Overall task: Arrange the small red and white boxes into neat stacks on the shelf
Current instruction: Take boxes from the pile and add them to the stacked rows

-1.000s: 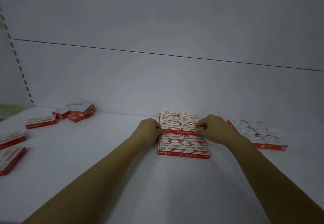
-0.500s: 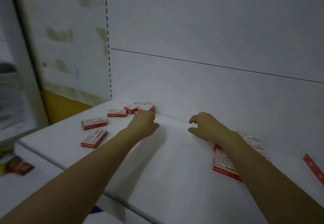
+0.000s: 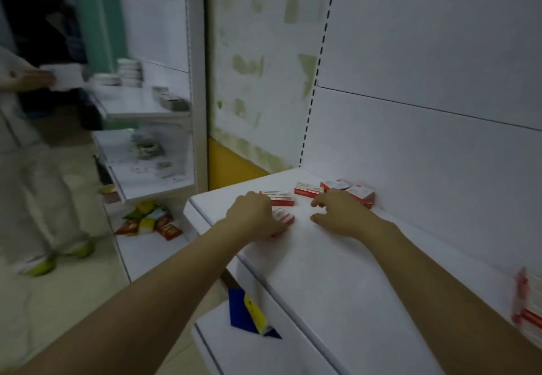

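The left hand lies knuckles-up over a small flat red-and-white cardboard box near the left end of the white shelf board. Its fingers bend down onto the box, but whether they pinch it cannot be told. The right hand is just beside it, fingers loosely spread and holding nothing. Behind the hands lie a second box, a third box and, against the back panel, a small heap of boxes. Their label print is too blurred to read. A blurred stack of boxes shows at the right edge.
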